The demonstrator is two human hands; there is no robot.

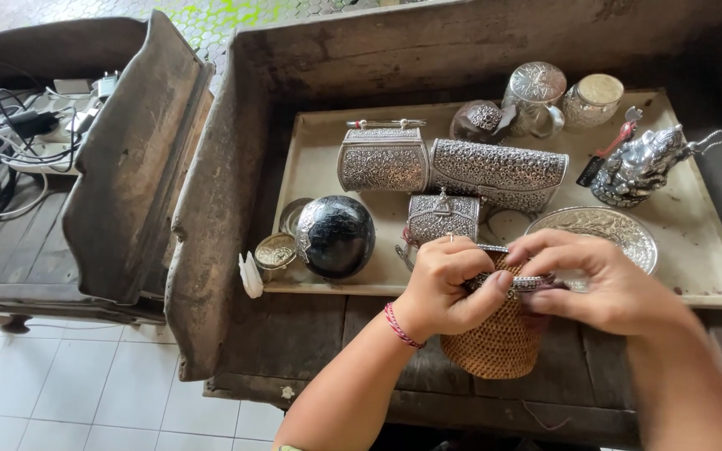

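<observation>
My left hand (444,288) and my right hand (599,284) together grip a small woven rattan purse (499,342) by its silver rim, fingers pinched along the metal top edge. A red thread bracelet circles my left wrist. The purse is held over the front edge of a beige tray (712,267). Just beyond my hands lie a small embossed silver box (442,215) and an engraved silver plate (607,227).
On the tray stand two embossed silver clutches (495,171), a black round box (336,235), silver jars (535,92), a silver figurine (641,163) and a small round dish (275,250). A wooden trough (211,225) frames it. Cables (2,142) lie at far left.
</observation>
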